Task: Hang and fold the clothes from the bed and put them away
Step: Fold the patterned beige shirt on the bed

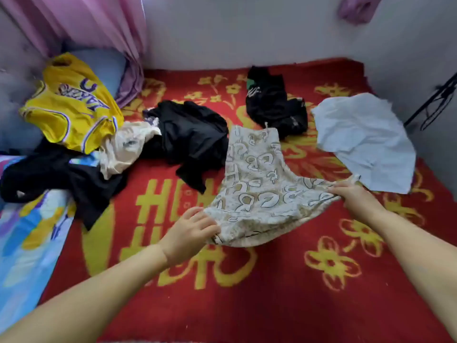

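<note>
The bed [247, 293] fills the view, covered by a red blanket with yellow flowers and characters, set into a corner of pale walls. A pink curtain [99, 26] hangs at far left, a blue patterned sheet [27, 243] lies at near left, and a dark stand [435, 102] leans at far right.

The item in hand is a cream printed garment [257, 179], lying mid-bed with its narrow end pointing far and its wide edge near me. My left hand [190, 233] has its grip clamped on the near-left corner, fingers curled round the cloth. My right hand [356, 196] pinches the near-right edge. The near edge sags between the two holds and appears slightly lifted.

Risks noted:
- The cloth looks thin and limp. If I lift unevenly, the middle may bunch and any fold would likely come out crooked.
- The garment touches the black pile [190, 134] on its left. Dragging it could catch and pull that pile along.
- The right-hand pinch takes only the edge, so a sharp tug may slip it free.
- The white shirt [366, 139] lies just beside my right hand and could be disturbed.

Still unsorted: a yellow jersey [71, 105] at far left, a beige garment [123, 149] beside it, a black garment [57, 174] at left and a second black heap [274, 105] at the far side.
</note>
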Motion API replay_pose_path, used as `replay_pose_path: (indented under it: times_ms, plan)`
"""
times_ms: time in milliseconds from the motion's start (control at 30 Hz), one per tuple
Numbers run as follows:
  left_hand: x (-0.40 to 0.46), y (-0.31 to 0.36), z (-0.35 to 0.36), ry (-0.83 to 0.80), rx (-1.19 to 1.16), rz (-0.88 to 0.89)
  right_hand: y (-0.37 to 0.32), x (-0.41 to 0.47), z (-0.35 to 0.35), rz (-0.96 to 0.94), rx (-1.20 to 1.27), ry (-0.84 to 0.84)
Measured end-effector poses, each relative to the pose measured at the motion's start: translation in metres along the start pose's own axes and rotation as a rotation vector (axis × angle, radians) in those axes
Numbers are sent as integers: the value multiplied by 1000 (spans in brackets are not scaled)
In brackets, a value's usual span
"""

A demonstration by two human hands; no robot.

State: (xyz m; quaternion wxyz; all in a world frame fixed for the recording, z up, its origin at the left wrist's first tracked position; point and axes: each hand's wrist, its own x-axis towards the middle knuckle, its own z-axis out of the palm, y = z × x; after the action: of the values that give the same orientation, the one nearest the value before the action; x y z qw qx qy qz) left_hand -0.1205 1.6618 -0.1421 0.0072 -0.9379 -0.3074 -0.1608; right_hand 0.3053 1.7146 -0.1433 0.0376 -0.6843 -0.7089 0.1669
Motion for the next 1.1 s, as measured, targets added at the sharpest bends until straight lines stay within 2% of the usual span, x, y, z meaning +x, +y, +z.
replay_pose_path:
  times_ms: [100,167,233,300,333,367,467,500,567,667,733,767,867,933,1000,1033,1067,1100]
  plan:
    - [-62,41,78,-154,16,-56,29,-34,80,-11,-150,-252]
    - [-98,69,110,-297,8,-97,44,-54,121,-79,-247,-348]
    - [-128,92,140,-491,12,-124,55,-74,160,-172,-354,-464]
    - [-148,112,165,-718,30,-160,67,-95,188,-130,-429,-584]
    - [-150,117,171,-800,23,-216,72,-101,197,-59,-368,-556]
    - [-146,122,177,-805,11,-264,77,-107,202,49,-250,-465]
    - [-102,138,202,-601,-17,-256,96,-116,214,483,267,-26]
    - [-80,145,213,-521,-15,-227,98,-116,218,630,429,28]
    - [-33,160,229,-447,1,-226,96,-112,230,833,719,7]
    - [10,168,268,-508,-8,-417,85,-98,252,925,954,-16]
    - [13,164,291,-654,-108,-580,75,-88,263,908,915,-40]
    - [10,161,301,-740,-162,-604,73,-83,268,912,889,-45]
    - [-6,152,308,-866,-252,-539,55,-66,259,933,1077,-34]
    - [-12,148,304,-862,-319,-509,35,-55,240,865,1133,104]
    - [-17,145,295,-856,-382,-475,2,-42,221,642,991,210]
    - [-20,143,288,-861,-401,-438,-21,-36,213,488,911,181]
    - [-25,140,281,-869,-412,-397,-45,-29,209,325,822,89]
    - [-30,139,275,-877,-424,-354,-66,-26,207,182,716,-74]
